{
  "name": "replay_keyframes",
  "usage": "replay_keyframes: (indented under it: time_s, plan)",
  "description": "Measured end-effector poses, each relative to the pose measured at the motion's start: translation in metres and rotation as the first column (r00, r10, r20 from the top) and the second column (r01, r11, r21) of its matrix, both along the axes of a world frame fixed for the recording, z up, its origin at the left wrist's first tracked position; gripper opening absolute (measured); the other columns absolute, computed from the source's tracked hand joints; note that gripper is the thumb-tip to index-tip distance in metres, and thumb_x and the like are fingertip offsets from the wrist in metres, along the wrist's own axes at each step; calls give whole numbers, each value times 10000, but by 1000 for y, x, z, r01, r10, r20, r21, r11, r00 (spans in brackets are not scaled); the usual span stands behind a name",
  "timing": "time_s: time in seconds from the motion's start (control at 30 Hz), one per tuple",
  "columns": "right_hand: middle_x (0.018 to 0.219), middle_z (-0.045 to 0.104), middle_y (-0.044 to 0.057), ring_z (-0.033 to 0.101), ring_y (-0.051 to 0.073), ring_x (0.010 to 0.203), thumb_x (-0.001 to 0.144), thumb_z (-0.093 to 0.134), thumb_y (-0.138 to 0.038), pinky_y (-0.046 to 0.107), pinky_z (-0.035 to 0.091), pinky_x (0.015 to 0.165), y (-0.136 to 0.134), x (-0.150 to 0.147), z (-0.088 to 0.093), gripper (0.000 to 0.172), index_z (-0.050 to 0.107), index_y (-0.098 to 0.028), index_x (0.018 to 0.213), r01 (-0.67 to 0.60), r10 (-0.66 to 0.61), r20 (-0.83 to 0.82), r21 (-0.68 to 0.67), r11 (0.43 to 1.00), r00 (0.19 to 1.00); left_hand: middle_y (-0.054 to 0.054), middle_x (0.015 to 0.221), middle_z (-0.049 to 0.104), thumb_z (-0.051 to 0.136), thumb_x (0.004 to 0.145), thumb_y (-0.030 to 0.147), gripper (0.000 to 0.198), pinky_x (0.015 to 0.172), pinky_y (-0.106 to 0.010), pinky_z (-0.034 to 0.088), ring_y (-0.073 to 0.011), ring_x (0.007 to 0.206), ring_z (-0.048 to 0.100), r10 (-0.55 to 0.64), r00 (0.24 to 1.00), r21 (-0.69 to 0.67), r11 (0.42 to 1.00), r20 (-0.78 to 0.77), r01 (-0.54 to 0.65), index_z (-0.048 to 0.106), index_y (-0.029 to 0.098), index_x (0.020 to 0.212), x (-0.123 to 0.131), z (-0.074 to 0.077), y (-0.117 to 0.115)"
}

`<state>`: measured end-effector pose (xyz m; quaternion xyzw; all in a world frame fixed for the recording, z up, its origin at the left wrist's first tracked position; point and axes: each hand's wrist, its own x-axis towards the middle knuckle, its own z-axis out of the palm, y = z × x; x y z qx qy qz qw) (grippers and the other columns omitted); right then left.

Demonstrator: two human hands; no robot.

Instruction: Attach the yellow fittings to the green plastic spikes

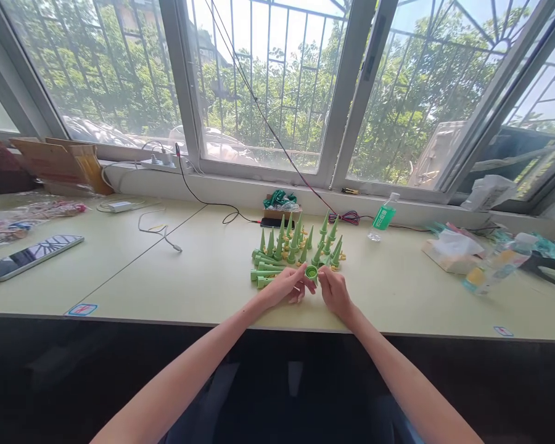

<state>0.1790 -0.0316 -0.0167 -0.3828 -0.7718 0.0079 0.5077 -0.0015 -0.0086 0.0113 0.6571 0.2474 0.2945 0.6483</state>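
Head view: the left hand (287, 285) grasped a green piece (311, 272) between thumb and fingers, its round open end facing the camera. The right hand (337, 293) was curled against the piece's right side; whether those fingertips gripped it, I could not tell. The piece was just in from the table's front edge (300, 328), which both forearms crossed.

Just beyond the hands, upright green cones (296, 239) hemmed in the far side, and green tubes (264, 273) lay beside the left hand. Sideways there was more room: pale tabletop (213, 265) stretched left to a white cable (160, 229) and a dark-screened device (32, 256), and right to an upright bottle (385, 214) and a tissue box (453, 254).

Behind the cones sat a phone (277, 222) and a small carton (283, 213). A sill (240, 186) ran along the back under framed windows, with bars and leafy trees outside.
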Motion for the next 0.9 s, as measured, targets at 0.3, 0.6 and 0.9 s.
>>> replay_keyframes:
  time_s: [0.3, 0.6, 0.9]
  plan:
    - [574, 334, -53, 310, 104, 508, 1006, 318, -319, 232, 266, 534, 4, 0, -4, 329, 326, -220, 692, 58, -59, -10, -123, 991, 998, 34, 546, 541, 583, 836, 591, 525, 406, -187, 334, -68, 401, 431, 118, 993, 137, 984, 2, -117, 581, 124, 1077, -3, -7, 4]
    - [559, 362, -48, 327, 113, 497, 1005, 301, -334, 246, 260, 535, 6, -1, -4, 326, 331, -222, 700, 115, -109, 43, -166, 979, 993, -77, 1092, 613, 685, 772, 483, 523, 399, -178, 380, -43, 513, 493, 234, 972, 294, 927, 40, -235, 565, 178, 1180, -2, -8, 4]
    - [559, 406, -37, 345, 113, 487, 1002, 306, -332, 240, 256, 520, 6, -3, -2, 335, 386, -217, 698, 153, -141, 79, -167, 974, 987, -72, 1090, 620, 673, 783, 478, 512, 439, -194, 423, -46, 510, 505, 264, 964, 352, 901, 21, -254, 564, 196, 1196, -2, -13, 8]
